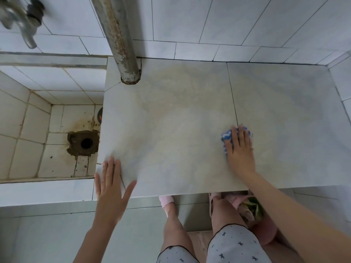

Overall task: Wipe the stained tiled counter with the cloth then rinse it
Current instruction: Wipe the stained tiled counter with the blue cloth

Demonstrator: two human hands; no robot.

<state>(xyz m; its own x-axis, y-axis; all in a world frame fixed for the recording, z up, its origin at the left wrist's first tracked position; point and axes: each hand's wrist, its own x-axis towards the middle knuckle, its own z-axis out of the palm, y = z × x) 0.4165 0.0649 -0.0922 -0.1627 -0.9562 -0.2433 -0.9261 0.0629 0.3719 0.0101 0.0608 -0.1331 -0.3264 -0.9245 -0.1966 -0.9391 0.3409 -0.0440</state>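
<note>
Right hand [240, 149], fingers straight and pressed flat, bears down on a blue-and-white cloth [227, 136] near the front of the tiled counter [171, 120], at the grout line between its two slabs, while the left hand [112, 186] rests spread on the near-left corner. The wiping step appears to be in hand; the yellowish stain towards the rusted pipe [121, 44] looks the next reach, before a rinse under the tap [24, 25] above the sink [38, 120]. No brand, label or writing can be read.
</note>
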